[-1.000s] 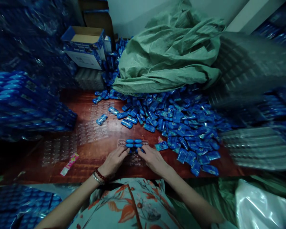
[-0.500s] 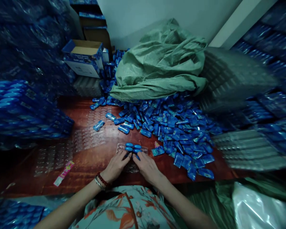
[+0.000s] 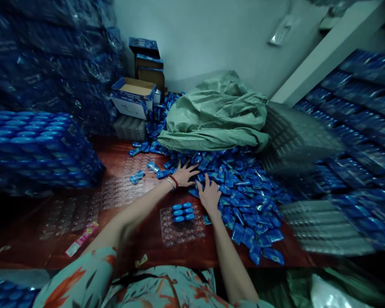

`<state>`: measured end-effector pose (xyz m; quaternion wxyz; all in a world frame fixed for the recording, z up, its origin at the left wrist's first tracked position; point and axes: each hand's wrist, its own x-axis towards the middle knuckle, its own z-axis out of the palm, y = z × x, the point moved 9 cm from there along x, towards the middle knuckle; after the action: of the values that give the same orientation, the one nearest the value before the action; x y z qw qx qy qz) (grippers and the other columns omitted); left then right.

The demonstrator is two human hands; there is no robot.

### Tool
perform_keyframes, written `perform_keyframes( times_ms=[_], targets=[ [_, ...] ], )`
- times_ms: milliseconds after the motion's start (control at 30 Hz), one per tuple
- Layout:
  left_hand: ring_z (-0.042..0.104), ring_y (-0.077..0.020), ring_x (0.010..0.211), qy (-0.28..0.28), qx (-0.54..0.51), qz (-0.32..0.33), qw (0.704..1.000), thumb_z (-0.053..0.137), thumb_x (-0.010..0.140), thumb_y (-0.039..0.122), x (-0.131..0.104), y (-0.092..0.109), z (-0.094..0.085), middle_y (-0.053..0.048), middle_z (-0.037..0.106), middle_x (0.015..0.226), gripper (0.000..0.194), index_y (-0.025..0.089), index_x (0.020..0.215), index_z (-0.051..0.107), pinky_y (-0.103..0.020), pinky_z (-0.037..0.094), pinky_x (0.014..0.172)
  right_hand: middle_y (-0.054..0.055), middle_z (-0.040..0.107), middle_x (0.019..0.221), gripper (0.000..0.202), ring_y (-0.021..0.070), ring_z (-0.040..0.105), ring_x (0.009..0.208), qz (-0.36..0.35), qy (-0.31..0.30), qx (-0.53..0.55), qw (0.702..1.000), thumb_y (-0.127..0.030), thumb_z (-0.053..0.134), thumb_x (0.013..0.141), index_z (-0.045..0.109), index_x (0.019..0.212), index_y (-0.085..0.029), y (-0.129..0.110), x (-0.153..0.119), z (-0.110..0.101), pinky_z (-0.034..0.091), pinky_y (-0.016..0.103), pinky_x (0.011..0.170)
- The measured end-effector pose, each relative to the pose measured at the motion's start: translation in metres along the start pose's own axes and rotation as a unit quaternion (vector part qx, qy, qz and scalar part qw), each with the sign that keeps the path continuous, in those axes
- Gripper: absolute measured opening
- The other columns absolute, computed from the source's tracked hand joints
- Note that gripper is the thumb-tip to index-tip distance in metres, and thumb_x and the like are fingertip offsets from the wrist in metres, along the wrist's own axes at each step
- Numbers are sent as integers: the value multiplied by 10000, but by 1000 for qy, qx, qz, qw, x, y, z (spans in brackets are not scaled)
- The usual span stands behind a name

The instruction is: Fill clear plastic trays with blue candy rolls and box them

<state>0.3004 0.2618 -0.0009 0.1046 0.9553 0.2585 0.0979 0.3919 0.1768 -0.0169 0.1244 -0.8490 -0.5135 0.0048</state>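
Observation:
My left hand (image 3: pixel 184 175) reaches over the near left edge of a heap of small blue shiny packets (image 3: pixel 244 194), its fingers spread. Beside it, my right hand (image 3: pixel 209 195) lies at the same edge with the fingers apart, touching or just above the packets. Neither hand shows anything held. Closer to my body, a clear plastic tray (image 3: pixel 168 236) with moulded pockets rests on the table. Several glossy blue oval pieces (image 3: pixel 183 212) sit grouped in its far middle part.
A green woven sack (image 3: pixel 218 115) lies over the heap's back. Blue stacks (image 3: pixel 41 149) stand left, near an open carton (image 3: pixel 134 92). Clear trays (image 3: pixel 122 188) lie on the reddish table (image 3: pixel 115 248) beside a pink strip (image 3: pixel 81 239). Stacked trays (image 3: pixel 327 226) stand right.
Both hands have left the tray and moved forward to the packet heap, their fingers spreading. The blue oval pieces stay grouped in the tray. The camera view has tilted up.

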Motion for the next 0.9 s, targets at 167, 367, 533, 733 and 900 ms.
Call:
perform_keyframes(
  times_ms=[167, 367, 533, 733, 900],
  targets=[
    [410, -339, 1157, 10, -8, -60, 998, 495, 820, 420, 2, -28, 6, -73, 439, 1351, 490, 295, 1293, 455, -519, 403, 877, 147, 472, 1219, 510, 265, 474, 1079, -54, -61, 22, 996, -469, 250, 933, 363, 1377, -243, -33, 24, 18, 424, 376, 811],
    [392, -334, 1146, 72, 9, -192, 979, 413, 869, 341, -69, -54, 3, -147, 478, 1248, 449, 188, 1289, 452, -518, 409, 864, 52, 459, 1273, 409, 222, 453, 1133, -238, -120, 74, 961, -481, 390, 906, 470, 1287, -354, -78, 18, 32, 412, 375, 884],
    [359, -326, 1205, 162, 7, -278, 947, 430, 875, 307, -132, -48, -3, -163, 456, 1295, 468, 160, 1319, 416, -524, 373, 934, 73, 456, 1311, 397, 221, 433, 1184, -400, -179, 140, 888, -412, 471, 892, 504, 1273, -305, -124, 1, 38, 367, 409, 965],
    [271, -318, 1323, 170, -5, -281, 944, 445, 891, 324, -196, -25, -4, -99, 441, 1371, 425, 250, 1309, 439, -564, 270, 1019, 68, 539, 1278, 354, 190, 452, 1205, -394, -184, 289, 853, -284, 490, 886, 549, 1233, -244, -118, -17, 29, 343, 405, 1015],
    [227, -289, 1360, 174, -29, -238, 955, 432, 905, 255, -236, 0, -12, -101, 355, 1429, 453, 279, 1351, 357, -576, 230, 1052, 68, 656, 1075, 273, 176, 581, 1027, -266, -65, 380, 884, -261, 447, 889, 659, 1051, -201, -53, -17, -4, 436, 355, 923]
  ],
)
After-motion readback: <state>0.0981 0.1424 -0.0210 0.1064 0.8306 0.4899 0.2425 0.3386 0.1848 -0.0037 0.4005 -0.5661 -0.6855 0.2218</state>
